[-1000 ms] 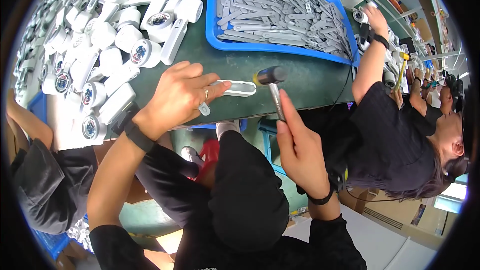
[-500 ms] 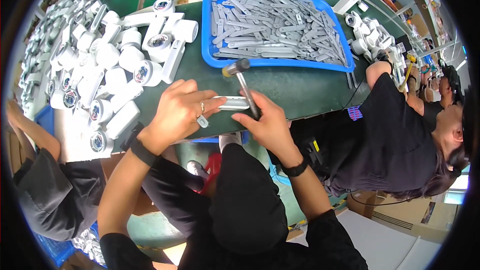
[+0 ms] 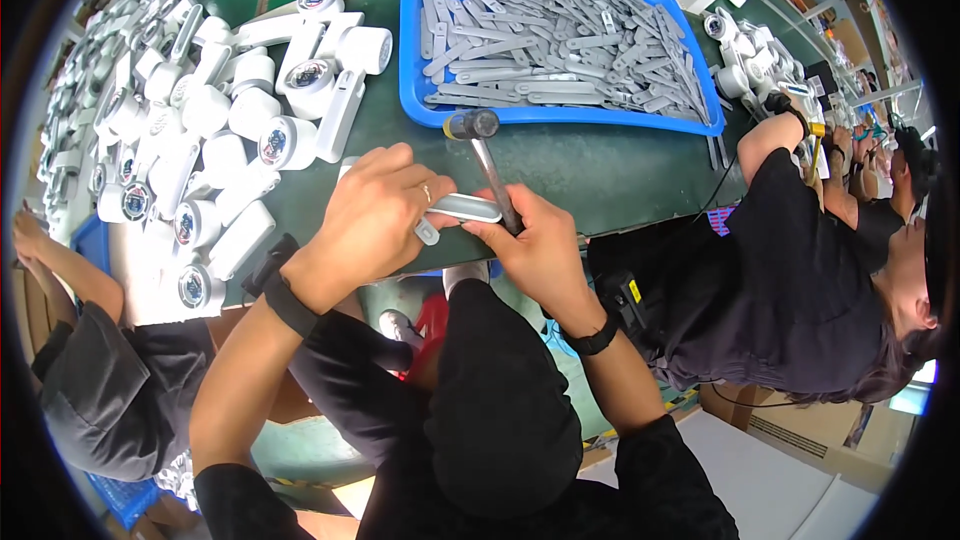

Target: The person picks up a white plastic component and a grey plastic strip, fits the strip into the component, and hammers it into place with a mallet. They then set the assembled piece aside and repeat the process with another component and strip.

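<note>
My left hand [image 3: 370,210] is closed around a white plastic handle [image 3: 467,208], whose end sticks out to the right. A small light-grey strip [image 3: 427,231] with a rounded end hangs below the same hand's fingers. My right hand [image 3: 540,250] grips a hammer [image 3: 490,168] by its handle, the head pointing up and away. Its thumb side also meets the right end of the white handle. The hammer head is clear of the handle. My fingers hide how the strip and the handle sit against each other.
A blue tray [image 3: 555,125] full of grey strips [image 3: 560,70] stands behind my hands on the green table [image 3: 400,135]. White round-headed devices [image 3: 285,143] are heaped at the left, with more [image 3: 750,55] at the right. People sit close on both sides, including a person in black [image 3: 770,280].
The white handle has tilted, its right end now lower. A bit of white shows behind my left hand. My right hand keeps the hammer, and the view has shifted slightly.
</note>
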Tool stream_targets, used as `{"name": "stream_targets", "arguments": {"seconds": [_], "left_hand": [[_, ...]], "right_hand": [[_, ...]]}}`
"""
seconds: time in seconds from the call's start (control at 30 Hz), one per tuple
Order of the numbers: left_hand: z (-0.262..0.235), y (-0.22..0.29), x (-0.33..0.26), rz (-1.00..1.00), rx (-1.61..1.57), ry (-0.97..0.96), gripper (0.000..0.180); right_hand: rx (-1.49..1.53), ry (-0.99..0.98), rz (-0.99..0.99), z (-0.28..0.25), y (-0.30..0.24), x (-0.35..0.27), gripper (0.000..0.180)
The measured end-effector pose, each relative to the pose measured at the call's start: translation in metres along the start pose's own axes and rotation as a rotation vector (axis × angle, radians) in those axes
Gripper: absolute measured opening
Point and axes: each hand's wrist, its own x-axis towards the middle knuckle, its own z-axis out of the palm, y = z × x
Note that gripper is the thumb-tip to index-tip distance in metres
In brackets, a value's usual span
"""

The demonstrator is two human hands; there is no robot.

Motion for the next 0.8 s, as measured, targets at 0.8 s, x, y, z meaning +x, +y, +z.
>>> {"name": "stream_targets", "arguments": {"seconds": [0.8], "left_hand": [[0.001,-0.004,0.000,-0.034,-0.061,0.014,0.029]], "right_hand": [[-0.304,-0.163,-0.041,-0.053,-0.059,-0.061,0.045]]}}
